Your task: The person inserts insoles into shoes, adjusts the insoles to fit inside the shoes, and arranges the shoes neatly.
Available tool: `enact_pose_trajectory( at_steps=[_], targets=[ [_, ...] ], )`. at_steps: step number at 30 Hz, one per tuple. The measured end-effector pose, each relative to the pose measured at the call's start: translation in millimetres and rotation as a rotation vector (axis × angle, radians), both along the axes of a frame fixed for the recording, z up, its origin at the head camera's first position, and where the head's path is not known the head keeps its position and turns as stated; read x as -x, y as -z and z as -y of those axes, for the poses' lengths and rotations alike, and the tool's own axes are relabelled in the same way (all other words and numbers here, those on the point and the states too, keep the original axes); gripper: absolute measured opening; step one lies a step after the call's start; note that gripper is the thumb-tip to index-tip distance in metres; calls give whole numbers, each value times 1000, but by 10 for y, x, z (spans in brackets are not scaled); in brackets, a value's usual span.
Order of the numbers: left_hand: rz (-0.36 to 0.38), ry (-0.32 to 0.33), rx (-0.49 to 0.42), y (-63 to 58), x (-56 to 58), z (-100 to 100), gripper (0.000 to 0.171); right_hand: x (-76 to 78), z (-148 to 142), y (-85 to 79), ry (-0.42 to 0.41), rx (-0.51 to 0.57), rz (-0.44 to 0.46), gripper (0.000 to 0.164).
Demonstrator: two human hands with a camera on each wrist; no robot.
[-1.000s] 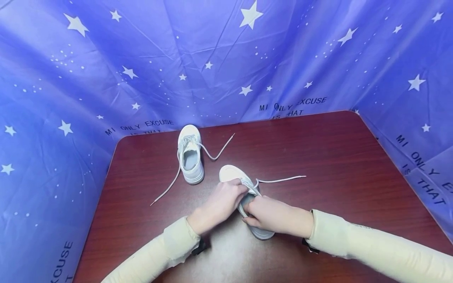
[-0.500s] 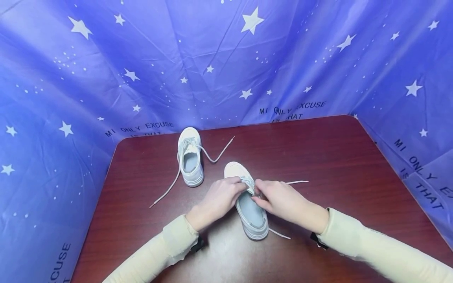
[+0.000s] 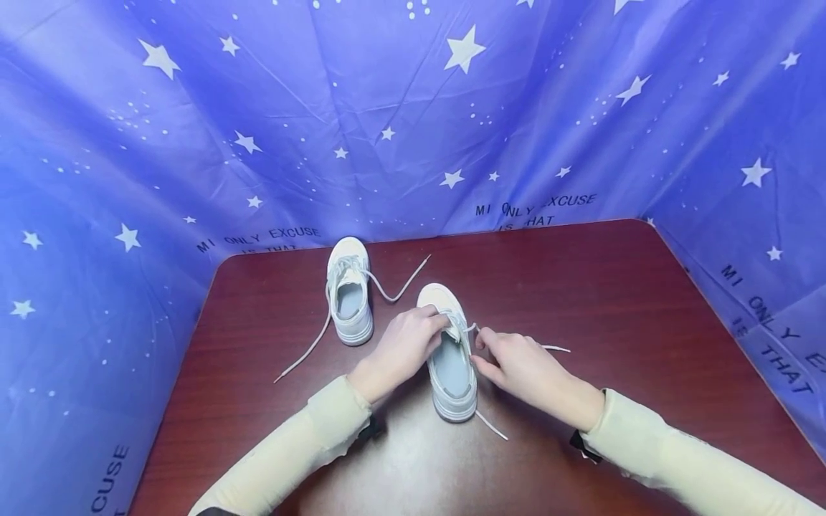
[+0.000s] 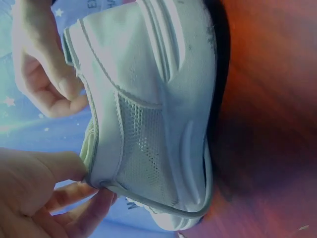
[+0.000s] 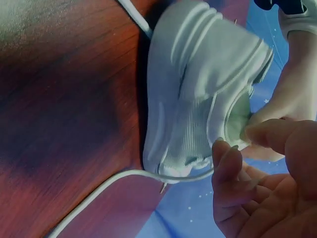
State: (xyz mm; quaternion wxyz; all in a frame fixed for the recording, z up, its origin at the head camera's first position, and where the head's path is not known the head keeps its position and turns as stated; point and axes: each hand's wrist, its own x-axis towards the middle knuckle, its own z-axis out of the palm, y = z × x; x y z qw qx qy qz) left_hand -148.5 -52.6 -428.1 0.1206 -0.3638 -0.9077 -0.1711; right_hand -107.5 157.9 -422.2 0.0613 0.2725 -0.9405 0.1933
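Note:
A white lace-up sneaker (image 3: 454, 408) stands upright on the table, toe pointing away, its grey insole showing. My left hand (image 3: 401, 350) pinches the edge of its opening by the laces; in the left wrist view the thumb and fingers grip that edge near an eyelet. My right hand (image 3: 525, 367) is at the opposite side of the opening. Its thumb and index finger stand apart there, fingertips right at the edge and close to the lace (image 5: 91, 193). One lace end (image 3: 493, 426) trails past the heel, another (image 3: 556, 348) lies to the right.
A second white sneaker (image 3: 355, 328) stands farther back to the left, its two loose lace ends spread on the table. The dark red wooden table (image 3: 613, 287) meets blue star-printed cloth (image 3: 387, 86) at the back and sides.
My right hand has come out of the shoe's opening to its right edge. The near sneaker has shifted slightly away and turned straighter. My left hand keeps its hold.

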Motion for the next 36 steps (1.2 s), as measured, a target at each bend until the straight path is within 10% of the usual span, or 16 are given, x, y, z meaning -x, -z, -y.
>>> enact_pose_trajectory(
  at_steps=[22, 36],
  targets=[
    [-72, -183, 86, -18, 884, -246, 6, 16, -110, 115, 60, -10, 20, 10],
    [-16, -283, 70, 17, 1065, -343, 9, -17, -92, 175, 59, -49, 39, 11]
  ],
)
